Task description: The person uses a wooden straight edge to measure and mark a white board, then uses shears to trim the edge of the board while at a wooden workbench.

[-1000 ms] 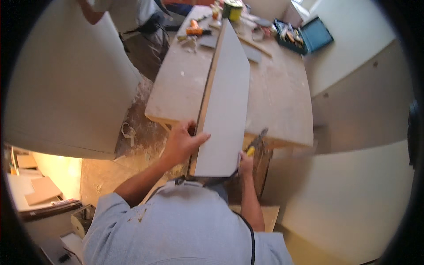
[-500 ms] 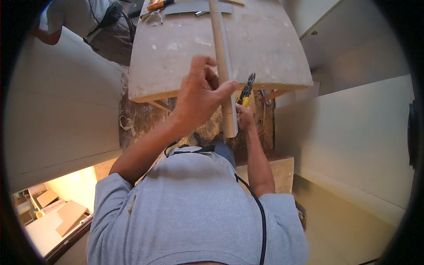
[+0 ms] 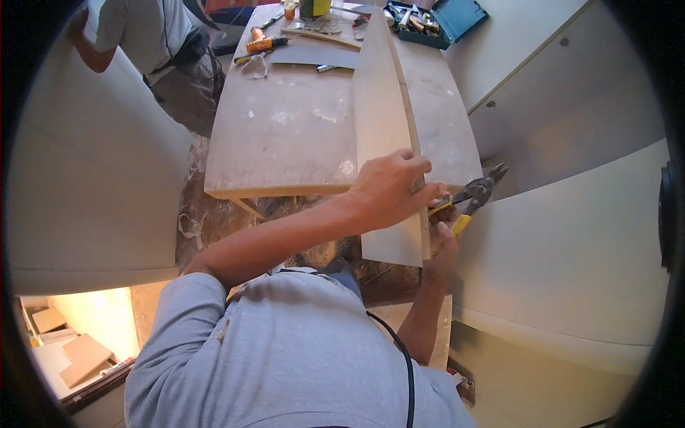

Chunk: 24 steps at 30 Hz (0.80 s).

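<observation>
A long pale board stands on edge over the worktable, its near end sticking out past the table's front edge toward me. My left hand grips the board's top edge, thumb and fingers bent over it. On the board's right side, my right hand holds yellow-handled pliers. Their dark jaws point away to the right and their handles are spread. The board's edge partly hides the right-hand fingers, and I cannot tell whether they also touch the board.
On the worktable lie an orange-handled tool, a grey sheet and a wooden strip. A teal toolbox sits at the far right. Another person stands at the far left. Large panels flank both sides.
The board has tilted, showing its broad left face, and shifted right. My left hand has closed onto its edge. The pliers have moved right and their handles have spread.
</observation>
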### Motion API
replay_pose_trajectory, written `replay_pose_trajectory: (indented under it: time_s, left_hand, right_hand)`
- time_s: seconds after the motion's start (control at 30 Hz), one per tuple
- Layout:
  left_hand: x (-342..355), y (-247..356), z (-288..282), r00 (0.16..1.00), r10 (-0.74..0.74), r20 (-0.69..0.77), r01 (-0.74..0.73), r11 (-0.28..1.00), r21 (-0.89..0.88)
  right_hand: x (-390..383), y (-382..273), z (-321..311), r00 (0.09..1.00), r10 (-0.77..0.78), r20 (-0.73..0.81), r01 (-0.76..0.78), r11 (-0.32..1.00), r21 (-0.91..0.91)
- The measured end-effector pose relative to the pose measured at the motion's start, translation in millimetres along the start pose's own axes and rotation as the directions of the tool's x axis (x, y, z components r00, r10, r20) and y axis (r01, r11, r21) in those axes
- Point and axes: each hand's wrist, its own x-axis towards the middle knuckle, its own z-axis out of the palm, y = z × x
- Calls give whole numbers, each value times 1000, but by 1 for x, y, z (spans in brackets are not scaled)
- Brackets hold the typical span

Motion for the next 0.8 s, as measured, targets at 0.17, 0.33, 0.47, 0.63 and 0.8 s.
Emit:
replay_pose_trajectory:
  time_s: [0.17, 0.33, 0.47, 0.63, 0.8]
  left_hand:
    - [25, 15, 29, 996, 41, 81, -40, 999, -9]
    - [29, -14, 88, 997, 56, 60, -40, 970, -240]
    - [-32, -134, 104, 872, -489, 24, 482, 850, -210]
    - [-107, -213, 181, 426, -676, 602, 873, 132, -469]
    - [-102, -223, 228, 406, -618, 673, 765, -173, -620]
  right_hand:
    - [19, -39, 11, 991, -16, 132, 18, 1000, -13]
    - [41, -56, -24, 999, 28, -18, -27, 999, 43]
    - [58, -72, -56, 999, 37, 16, -39, 992, 117]
    - [77, -69, -123, 998, 63, 6, -62, 997, -55]
    - [84, -40, -214, 971, 164, -175, -164, 986, 13]
